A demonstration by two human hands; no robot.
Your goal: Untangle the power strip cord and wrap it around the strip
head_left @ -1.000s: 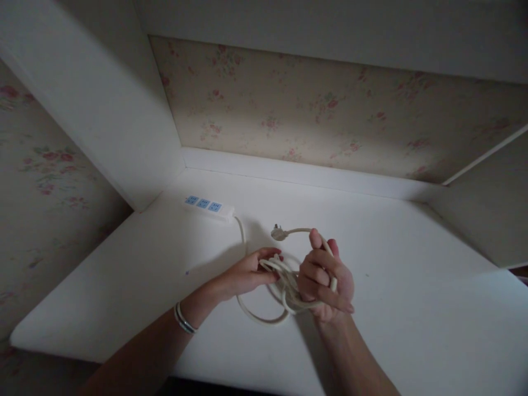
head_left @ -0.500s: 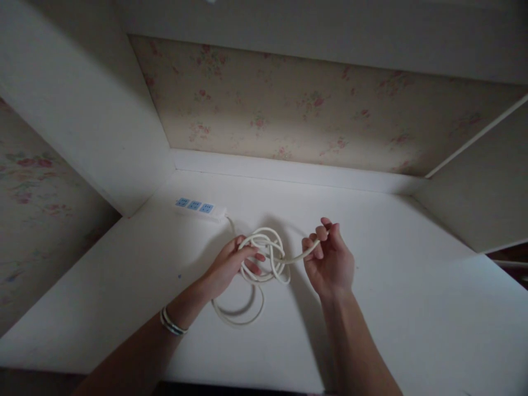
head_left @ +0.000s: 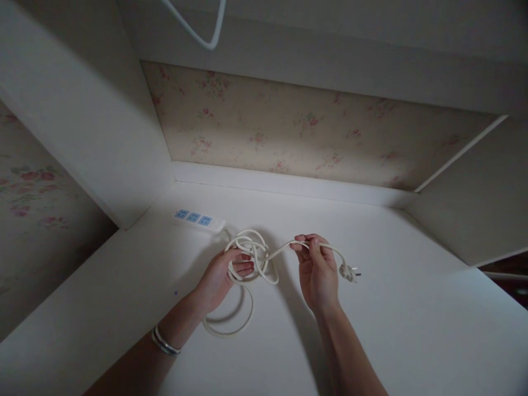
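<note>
A loosely looped white power cord [head_left: 256,264] is gripped by my left hand [head_left: 218,278], its thumb and fingers closed around the left side of the coil. My right hand [head_left: 319,272] pinches the same cord some way along, to the right of the loops. Past those fingers the cord curves down to a plug [head_left: 348,273] with metal pins, hanging in the air. At its other end the cord runs to a white power strip [head_left: 212,224] with blue sockets, lying behind my left hand. One loose loop of cord hangs below the coil.
The white desk [head_left: 396,319] is bounded by a low back ledge [head_left: 289,184], a left side panel [head_left: 124,137] and a right side panel [head_left: 474,214]. A white looped rod or cable [head_left: 210,44] hangs at the top. Floral wallpaper [head_left: 256,121] covers the back wall.
The plug now shows beyond my right hand, which has turned and pinches the cord. Both hands and the coil sit slightly further left in view. The power strip stays on the desk.
</note>
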